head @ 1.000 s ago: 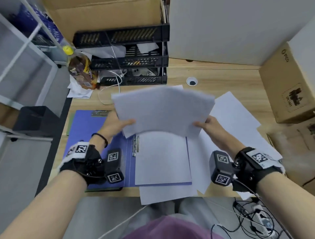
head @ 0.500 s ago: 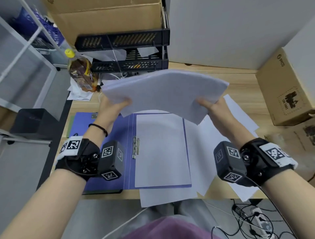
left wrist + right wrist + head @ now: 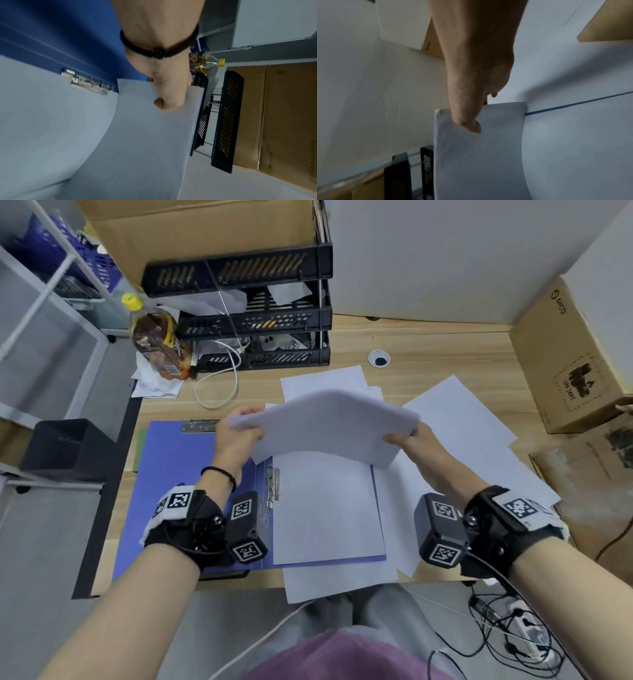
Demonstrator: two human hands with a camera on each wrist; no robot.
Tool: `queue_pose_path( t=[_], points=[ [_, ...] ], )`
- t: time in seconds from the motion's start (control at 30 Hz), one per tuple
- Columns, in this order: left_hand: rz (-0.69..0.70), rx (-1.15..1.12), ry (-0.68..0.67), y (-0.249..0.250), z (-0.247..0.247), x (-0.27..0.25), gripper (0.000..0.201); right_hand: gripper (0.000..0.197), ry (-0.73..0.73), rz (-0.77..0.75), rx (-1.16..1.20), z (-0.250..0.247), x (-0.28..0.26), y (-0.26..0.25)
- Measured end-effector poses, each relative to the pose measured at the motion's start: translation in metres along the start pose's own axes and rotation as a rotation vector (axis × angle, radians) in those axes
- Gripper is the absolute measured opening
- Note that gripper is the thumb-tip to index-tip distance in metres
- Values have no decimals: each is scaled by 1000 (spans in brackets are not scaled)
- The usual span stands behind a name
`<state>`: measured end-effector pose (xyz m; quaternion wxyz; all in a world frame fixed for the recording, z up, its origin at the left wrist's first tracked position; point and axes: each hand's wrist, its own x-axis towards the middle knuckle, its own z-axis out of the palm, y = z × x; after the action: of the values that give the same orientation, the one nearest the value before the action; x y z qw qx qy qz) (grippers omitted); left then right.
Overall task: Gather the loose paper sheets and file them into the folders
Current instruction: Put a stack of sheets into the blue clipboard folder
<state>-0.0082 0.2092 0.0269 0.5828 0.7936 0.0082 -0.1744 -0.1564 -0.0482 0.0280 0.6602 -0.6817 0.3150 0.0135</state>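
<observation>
Both hands hold one stack of paper (image 3: 329,426) up in the air, one at each end. Each grip is clamped on it: the left hand (image 3: 236,436) pinches the left end and the right hand (image 3: 416,441) pinches the right end, thumbs on top. Holding both ends likely keeps the sheets together and lined up, and the stack bows up in the middle.

Right under the stack, near the front edge of the bench (image 3: 428,350), lies the open blue folder (image 3: 178,460) with a white sheet already in it. Its metal clip (image 3: 273,484) sits in the fold. More loose sheets (image 3: 459,419) lie beside the folder on the right, and some stick out under it at the front edge, so gathering is not done.

Farther back stand the black trays (image 3: 260,313) and a bottle (image 3: 156,340).

The head view shows both hands and the whole bench. The left wrist view shows the thumb (image 3: 168,100) pressed flat on the stack, plus how thick its edge is. The right wrist view shows the other thumb (image 3: 469,121) doing the same
</observation>
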Motion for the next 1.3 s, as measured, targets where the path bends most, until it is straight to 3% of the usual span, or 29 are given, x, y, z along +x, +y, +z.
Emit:
queue_pose_path(
  t=[0.17, 0.33, 0.47, 0.57, 0.63, 0.67, 0.73, 0.83, 0.93, 1.0, 1.1, 1.2, 1.3],
  points=[
    [-67, -71, 36, 8, 19, -5, 32, 30, -5, 1, 1, 22, -8, -5],
    [-83, 34, 9, -10, 3, -14, 23, 23, 28, 41, -64, 13, -15, 5],
    [-112, 172, -93, -38, 2, -20, 18, 35, -49, 81, -135, 17, -23, 21],
    [-121, 194, 94, -50, -7, -13, 29, 30, -67, 61, -196, 17, -30, 16],
    [-145, 35, 321, -48, -16, -9, 40, 28, -38, 24, -233, 13, -32, 0],
    [-185, -50, 362, -44, -20, -9, 44, 26, -16, -2, -227, 11, -33, -10],
    [-266, -159, 288, -36, -21, -11, 43, 23, 44, -23, -134, 9, -31, -25],
    [-311, -303, -10, -20, -4, -29, 30, 26, 74, -27, 111, 19, -36, -28],
    [-256, -456, -238, -13, 26, -43, 51, 28, 11, -3, 254, 42, -44, -11],
    [-207, -500, -228, -8, 40, -47, 44, 25, -46, 62, 281, 53, -52, 5],
    [-168, -338, -111, -14, 44, -49, 35, 27, -140, 161, 275, 51, -63, 26],
    [-179, -213, -87, -31, 41, -55, 37, 29, -222, 201, 238, 37, -66, 36],
    [-249, -110, -39, -55, 35, -61, 40, 22, -201, 253, 317, 23, -63, 44]
  ],
)
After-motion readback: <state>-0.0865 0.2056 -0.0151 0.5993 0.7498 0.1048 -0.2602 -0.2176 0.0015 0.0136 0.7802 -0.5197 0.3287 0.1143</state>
